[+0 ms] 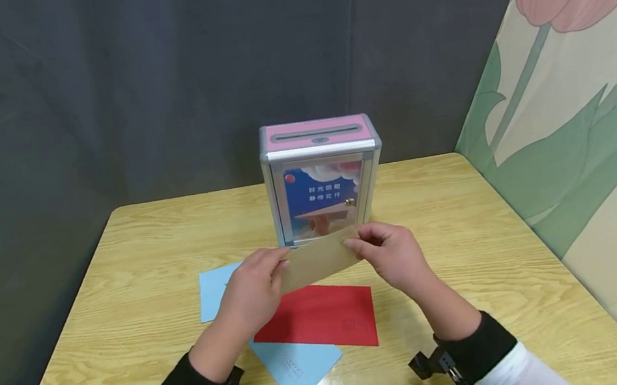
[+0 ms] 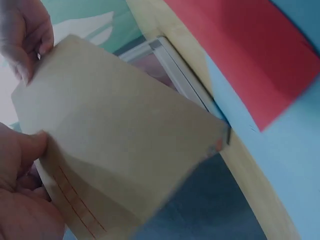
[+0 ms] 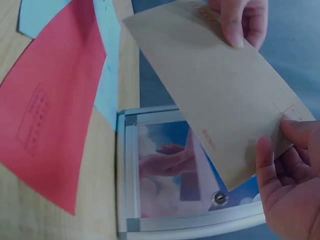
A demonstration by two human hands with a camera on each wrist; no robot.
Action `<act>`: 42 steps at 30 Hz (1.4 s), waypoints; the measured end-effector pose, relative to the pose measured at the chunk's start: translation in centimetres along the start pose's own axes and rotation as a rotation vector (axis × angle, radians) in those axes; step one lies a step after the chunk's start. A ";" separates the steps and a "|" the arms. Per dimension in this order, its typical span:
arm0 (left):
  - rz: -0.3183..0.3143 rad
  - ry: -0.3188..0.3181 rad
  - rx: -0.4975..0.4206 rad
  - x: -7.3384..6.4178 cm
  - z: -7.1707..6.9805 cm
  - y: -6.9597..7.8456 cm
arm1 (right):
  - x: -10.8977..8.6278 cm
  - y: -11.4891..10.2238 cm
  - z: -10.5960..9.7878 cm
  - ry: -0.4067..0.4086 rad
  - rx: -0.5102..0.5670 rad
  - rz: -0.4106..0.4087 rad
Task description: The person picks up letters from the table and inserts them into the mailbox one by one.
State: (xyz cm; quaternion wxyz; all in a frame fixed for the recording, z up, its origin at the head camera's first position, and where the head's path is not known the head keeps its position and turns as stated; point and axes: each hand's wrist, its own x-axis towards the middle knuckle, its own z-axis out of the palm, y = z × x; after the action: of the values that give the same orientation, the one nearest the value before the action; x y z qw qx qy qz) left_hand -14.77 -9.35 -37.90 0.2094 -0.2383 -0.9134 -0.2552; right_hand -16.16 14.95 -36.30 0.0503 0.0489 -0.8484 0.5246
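A tan paper envelope (image 1: 320, 260) is held up in front of the mailbox, raised above the other envelopes. My left hand (image 1: 255, 287) pinches its left end, thumb on the near face. At the other end my right hand (image 1: 391, 253) pinches the corner between thumb and fingers. The right wrist view shows red print on the envelope (image 3: 210, 90), and both hands gripping along one long edge. Behind it stands the mailbox (image 1: 324, 177), with a pink top, a slot and a locked-looking front door; its lower edge is partly hidden by the envelope.
Below the hands a red envelope (image 1: 327, 321) lies over light blue envelopes, one (image 1: 300, 368) sticking out toward me and another (image 1: 214, 291) to the left. They rest on a wooden table (image 1: 106, 352). A dark curtain (image 1: 153, 96) hangs behind, and a tulip-patterned wall (image 1: 599, 112) rises at right.
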 end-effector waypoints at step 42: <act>-0.356 0.185 -0.401 14.6 -7.7 2.4 | 8.7 -11.5 -5.3 0.186 -0.143 -0.243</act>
State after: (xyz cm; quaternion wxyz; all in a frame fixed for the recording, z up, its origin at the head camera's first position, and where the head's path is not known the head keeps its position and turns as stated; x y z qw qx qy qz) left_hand -23.09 -7.08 -23.69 0.1921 -0.0866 -0.8492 -0.4843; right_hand -23.05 14.32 -22.60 0.1948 0.0987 -0.8631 0.4554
